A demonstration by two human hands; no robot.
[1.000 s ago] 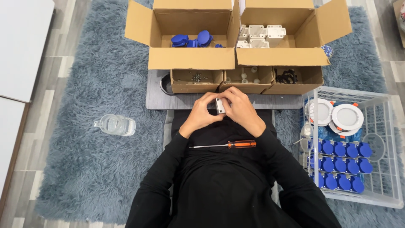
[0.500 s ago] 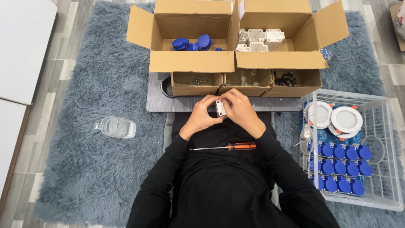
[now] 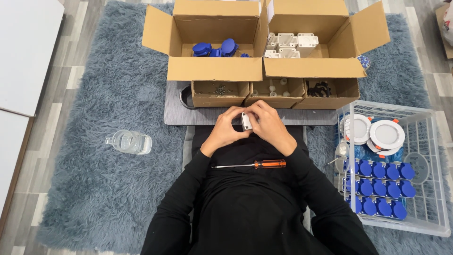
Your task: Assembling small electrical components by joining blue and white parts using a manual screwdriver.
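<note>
Both hands (image 3: 250,126) gripping small white box (image 3: 246,121).

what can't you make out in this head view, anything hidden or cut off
- Small white part: mostly covered by the left hand and right hand; its shape is unclear.
- Left small box: contents too small to identify.
- Big left carton: its front flap hides most of the blue parts.
- White basket: its near right corner runs close to the frame edge.

Shaggy grey rug (image 3: 94,189), matt cardboard boxes (image 3: 214,68), glossy white plastic basket (image 3: 436,141), clear plastic bottle (image 3: 128,141).
</note>
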